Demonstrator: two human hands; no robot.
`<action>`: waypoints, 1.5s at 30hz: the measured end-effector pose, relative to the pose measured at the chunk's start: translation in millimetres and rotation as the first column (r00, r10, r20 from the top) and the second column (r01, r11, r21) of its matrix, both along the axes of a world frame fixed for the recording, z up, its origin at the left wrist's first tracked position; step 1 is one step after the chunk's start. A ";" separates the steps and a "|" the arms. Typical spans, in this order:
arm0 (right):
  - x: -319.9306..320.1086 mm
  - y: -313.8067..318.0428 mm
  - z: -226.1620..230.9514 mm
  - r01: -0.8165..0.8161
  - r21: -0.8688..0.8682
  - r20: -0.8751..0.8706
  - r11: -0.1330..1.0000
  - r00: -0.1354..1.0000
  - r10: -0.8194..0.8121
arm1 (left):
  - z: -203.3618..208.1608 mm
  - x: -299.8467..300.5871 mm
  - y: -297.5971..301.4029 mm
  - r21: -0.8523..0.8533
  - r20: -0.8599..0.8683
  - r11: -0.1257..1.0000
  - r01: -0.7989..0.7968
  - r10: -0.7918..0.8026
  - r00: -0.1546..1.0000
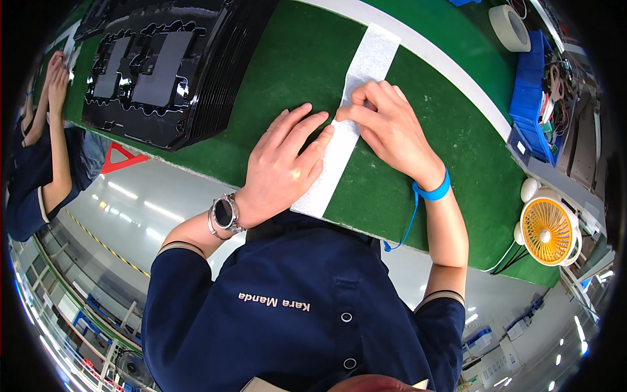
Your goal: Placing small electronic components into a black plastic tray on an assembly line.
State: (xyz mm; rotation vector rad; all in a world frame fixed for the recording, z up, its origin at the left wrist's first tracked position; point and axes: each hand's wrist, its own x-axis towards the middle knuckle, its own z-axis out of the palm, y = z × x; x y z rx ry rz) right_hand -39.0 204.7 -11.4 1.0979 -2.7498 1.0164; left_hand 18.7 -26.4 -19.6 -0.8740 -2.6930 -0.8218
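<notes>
A long white fibrous strip (373,59) lies across the green work surface (287,59), running from the far edge toward my body. My left hand (281,163) rests with fingers spread, its fingertips on the strip's left side near the middle. Just to the right, my right hand (390,127) bends over the strip, thumb and forefinger pinched at its left edge. What exactly lies between those fingertips is partly hidden. A blue wrist strap (434,187) with a cord circles my right wrist.
Stacked black moulded trays (209,85) stand at the left. At the right are a blue bin (528,98) of cables, a roll of tape (509,28) and a small orange-and-white fan (547,232). Another person's hands (57,75) work at far left, beyond a red triangular piece (122,163).
</notes>
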 end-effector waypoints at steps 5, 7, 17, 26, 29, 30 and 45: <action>0.2 -2.7 1.4 -0.004 0.034 -0.049 0.999 0.999 0.006 | -0.5 0.6 -0.7 -0.001 0.009 1.000 0.001 -0.001 1.000; 0.2 -4.0 2.0 -0.002 0.049 -0.061 0.999 0.998 0.005 | 0.1 0.4 -1.1 -0.005 0.017 1.000 0.003 -0.003 1.000; 0.8 -8.8 3.8 0.012 0.105 -0.094 0.994 0.996 -0.002 | 0.2 0.1 -0.9 0.001 0.019 1.000 0.002 -0.002 1.000; -1.7 -13.7 1.8 0.001 0.103 -0.114 0.995 0.993 0.011 | -0.3 -0.2 -1.0 0.003 0.011 1.000 -0.003 0.003 1.000; -2.2 -16.3 -1.2 -0.003 0.108 -0.128 0.994 0.992 0.017 | 0.0 -0.2 -0.7 0.011 0.012 1.000 -0.008 0.008 1.000; -2.3 -16.7 -2.2 -0.005 0.110 -0.134 0.994 0.991 0.019 | -0.4 0.0 -0.7 0.011 0.013 1.000 -0.009 0.009 1.000; -12.0 17.8 -7.8 0.334 -0.552 0.527 0.764 0.850 0.009 | 16.8 -6.4 5.7 0.009 0.108 0.996 -0.085 0.084 0.991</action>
